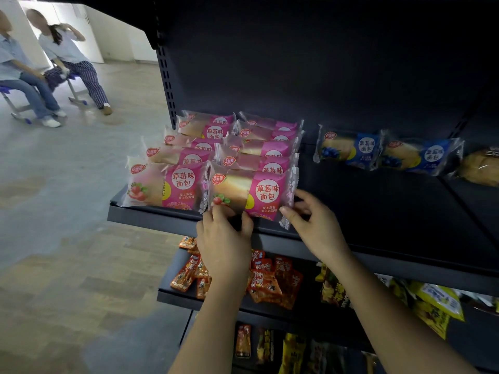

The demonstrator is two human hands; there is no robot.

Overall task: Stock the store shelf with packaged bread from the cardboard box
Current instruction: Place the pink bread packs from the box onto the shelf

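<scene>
Bread in a pink pack (251,193) stands at the front edge of the shelf (151,215), near its left corner, pinched by both hands: left hand (224,238) on its lower edge, right hand (316,225) on its right end.

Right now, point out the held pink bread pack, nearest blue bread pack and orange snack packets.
held pink bread pack (267,191): head view, white label circle.
nearest blue bread pack (366,147): head view, blue label.
orange snack packets (266,286): head view, one packet's face.
</scene>
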